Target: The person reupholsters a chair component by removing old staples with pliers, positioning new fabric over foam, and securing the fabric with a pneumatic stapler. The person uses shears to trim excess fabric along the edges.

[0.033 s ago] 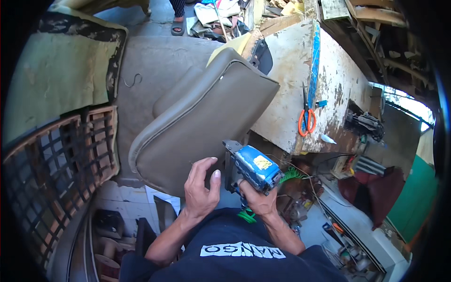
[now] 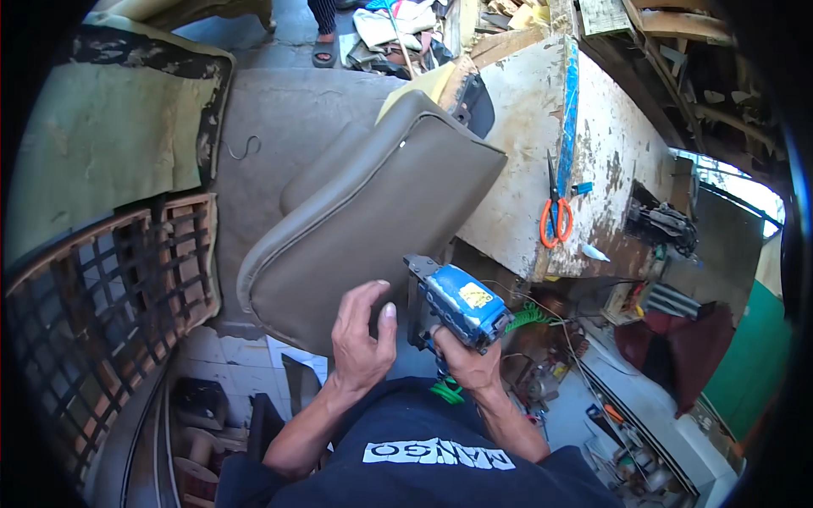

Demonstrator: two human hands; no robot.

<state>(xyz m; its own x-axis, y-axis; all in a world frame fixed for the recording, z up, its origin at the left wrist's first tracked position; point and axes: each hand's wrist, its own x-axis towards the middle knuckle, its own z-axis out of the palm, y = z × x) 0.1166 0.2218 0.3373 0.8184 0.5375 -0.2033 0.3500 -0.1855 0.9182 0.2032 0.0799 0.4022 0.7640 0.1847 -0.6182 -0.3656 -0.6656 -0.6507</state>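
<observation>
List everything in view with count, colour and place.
Padded piece: one, greyish, centre
Handheld tool: one, blue, lower centre
Coiled hose: count unclear, green, near tool
Bench: one, white, right
Scissors: one, orange handles, on bench
Webbed frame: one, brown, left
Panel: one, pale green, upper left
Fabric scraps: several, mixed, top
Sandal: one, dark, top
Sheet: one, maroon, right
Other clutter: uncountable, mixed, lower right
Left hand: one, bare, beside tool
Right hand: one, bare, gripping tool

From the person's head, 1 wide fisheye camera looked steeply down and forward, close above the dark navy fabric shirt (image 2: 423,489) at 6 o'clock, facing the curved grey-brown upholstered panel (image 2: 373,224) near centre.
</observation>
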